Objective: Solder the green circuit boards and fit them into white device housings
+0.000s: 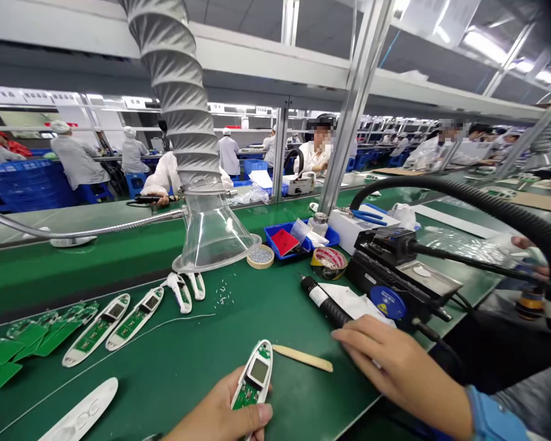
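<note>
My left hand (234, 410) grips a white plastic device housing (252, 383) at the bottom centre, thumb across its lower end. Inside the housing sit a green circuit board and a small grey screen. At the right, the fingers of my right hand (386, 355) close round the rear part of a black electric screwdriver (324, 303). Its thin tip points up and left, above the bench mat. Between the two hands lies a flat wooden stick (303, 357). Two similar housings with boards (96, 331) rest at the left, near a plain white cover (82, 413).
Loose green circuit boards (32, 340) are piled at the left. A clear extraction hood (215, 236) hangs over small white parts (181, 293) and scattered screws (224, 294). Behind are a screw dish (260, 256), a blue tray (275, 246), tape (329, 262) and a black soldering station (381, 269).
</note>
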`<state>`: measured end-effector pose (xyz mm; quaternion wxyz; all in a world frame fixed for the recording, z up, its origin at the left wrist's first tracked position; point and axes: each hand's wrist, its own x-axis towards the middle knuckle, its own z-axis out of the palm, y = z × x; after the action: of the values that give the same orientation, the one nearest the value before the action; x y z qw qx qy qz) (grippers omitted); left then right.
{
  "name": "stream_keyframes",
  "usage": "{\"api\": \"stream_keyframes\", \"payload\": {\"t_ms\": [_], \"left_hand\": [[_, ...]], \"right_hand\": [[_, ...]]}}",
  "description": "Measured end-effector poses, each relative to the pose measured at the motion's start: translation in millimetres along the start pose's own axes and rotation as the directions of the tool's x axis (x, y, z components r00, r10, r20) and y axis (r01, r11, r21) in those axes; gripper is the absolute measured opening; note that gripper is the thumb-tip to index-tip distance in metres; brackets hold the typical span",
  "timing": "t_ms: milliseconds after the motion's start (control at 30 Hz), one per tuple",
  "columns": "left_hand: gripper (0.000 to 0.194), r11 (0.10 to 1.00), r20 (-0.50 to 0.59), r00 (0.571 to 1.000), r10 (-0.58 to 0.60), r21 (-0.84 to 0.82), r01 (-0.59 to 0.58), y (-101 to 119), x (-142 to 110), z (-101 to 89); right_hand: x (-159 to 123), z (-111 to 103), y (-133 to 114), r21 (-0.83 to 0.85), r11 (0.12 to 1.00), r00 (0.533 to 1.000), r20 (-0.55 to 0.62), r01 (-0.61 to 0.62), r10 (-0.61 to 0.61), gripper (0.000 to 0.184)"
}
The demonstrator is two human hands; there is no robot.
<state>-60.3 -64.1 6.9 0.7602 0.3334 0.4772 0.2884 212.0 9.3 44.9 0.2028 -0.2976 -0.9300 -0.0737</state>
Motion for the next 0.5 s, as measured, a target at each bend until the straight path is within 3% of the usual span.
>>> {"api": "stream_keyframes", "payload": {"t_ms": [133,233,333,400,500], "left_hand": [[0.073,0.999,0.017,1.000,-0.012,0.048,0.011,-2.0,-6.9,6.1],[0.075,0.996,0.024,0.999,-0.021,0.082,0.019,-1.9,-9.1,6.0],[0.076,0.997,0.051,0.998,-0.028,0.080,0.024,-2.2,-8.2,3.8],[0.079,0.997,0.074,0.997,-0.033,0.071,0.028,-3.4,-6.8,2.4],[0.085,0.998,0.079,0.996,-0.036,0.051,0.032,-6.8,-5.4,0.8]], "right_hand": [[12.4,25.3,-42.3,0.113,0.971,0.977,0.064,-0.209,0.203,0.014],[19.2,41.0,-49.6,0.204,0.904,0.924,0.166,-0.375,0.345,0.013],[19.0,43.2,-47.8,0.337,0.803,0.867,0.270,-0.492,0.418,0.018],[14.6,42.1,-48.7,0.471,0.661,0.809,0.279,-0.584,0.517,0.020],[5.1,39.4,-54.2,0.701,0.343,0.690,0.292,-0.625,0.662,0.031]]}}
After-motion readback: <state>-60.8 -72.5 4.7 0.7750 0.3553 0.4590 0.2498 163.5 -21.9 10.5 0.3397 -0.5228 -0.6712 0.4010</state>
